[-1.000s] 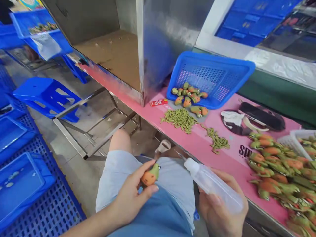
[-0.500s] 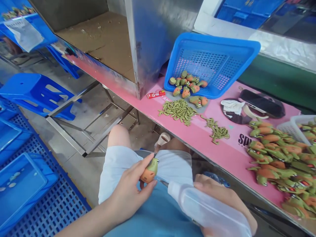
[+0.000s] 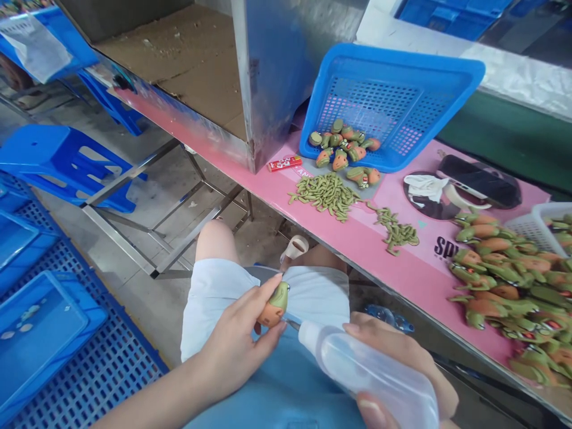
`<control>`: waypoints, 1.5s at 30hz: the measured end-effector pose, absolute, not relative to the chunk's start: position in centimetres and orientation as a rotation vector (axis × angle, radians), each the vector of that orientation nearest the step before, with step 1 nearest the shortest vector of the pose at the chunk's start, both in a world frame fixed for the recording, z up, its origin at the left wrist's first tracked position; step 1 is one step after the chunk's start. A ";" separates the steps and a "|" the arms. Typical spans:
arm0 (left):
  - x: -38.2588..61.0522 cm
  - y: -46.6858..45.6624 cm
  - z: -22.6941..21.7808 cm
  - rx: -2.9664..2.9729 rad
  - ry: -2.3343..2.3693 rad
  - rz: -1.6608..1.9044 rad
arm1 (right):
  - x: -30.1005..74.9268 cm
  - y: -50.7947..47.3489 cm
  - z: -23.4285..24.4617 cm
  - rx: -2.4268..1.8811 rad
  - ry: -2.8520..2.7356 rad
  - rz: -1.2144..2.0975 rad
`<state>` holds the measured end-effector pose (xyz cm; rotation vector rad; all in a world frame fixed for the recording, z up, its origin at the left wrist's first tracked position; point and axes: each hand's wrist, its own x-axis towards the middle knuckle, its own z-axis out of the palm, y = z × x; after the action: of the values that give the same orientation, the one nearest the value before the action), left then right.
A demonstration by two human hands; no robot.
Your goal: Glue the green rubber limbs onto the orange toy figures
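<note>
Between the thumb and fingers of my left hand (image 3: 243, 330) is a small green-and-orange figurine (image 3: 274, 307), held above my lap. My right hand (image 3: 402, 351) is wrapped round a translucent squeeze bottle (image 3: 370, 372) that lies tilted, with its thin nozzle tip (image 3: 292, 323) pointing at the figurine's lower side. The tip is at or very near the surface; I cannot tell whether it touches. On the pink table, a pile of small green curved pieces (image 3: 328, 195) lies beyond my hands, with a smaller cluster of green pieces (image 3: 397, 229) to its right.
A tilted blue basket (image 3: 447, 113) contains several figurines. More figurines (image 3: 504, 280) are heaped at the table's right, near a white basket (image 3: 554, 220). A red packet (image 3: 285, 163) lies by the metal cabinet (image 3: 272, 89). A blue stool (image 3: 67, 167) and trays (image 3: 49, 345) stand left.
The bottle's nozzle has shifted slightly left, closer to the figurine. My left hand still pinches the figurine, which is turned a little. The whole view has moved slightly.
</note>
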<state>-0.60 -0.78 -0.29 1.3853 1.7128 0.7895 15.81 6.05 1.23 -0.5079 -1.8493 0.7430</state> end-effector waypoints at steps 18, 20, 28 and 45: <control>-0.5 -0.7 -0.4 1.408 1.721 0.763 | 15.3 6.2 1.5 -0.496 -1.764 0.789; -0.5 -0.7 -0.4 1.437 1.725 0.779 | 15.3 6.1 1.5 -0.492 -1.758 0.787; -0.6 -0.9 -0.6 1.538 1.748 0.778 | 15.4 5.6 1.0 -0.610 -1.759 0.767; -0.5 -1.1 -0.8 1.560 1.744 0.737 | 15.7 5.5 0.7 -0.627 -1.756 0.751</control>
<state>-0.45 -1.08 -0.75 1.5598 1.7440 0.7368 15.67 5.55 0.70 -0.6270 -1.7563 0.7515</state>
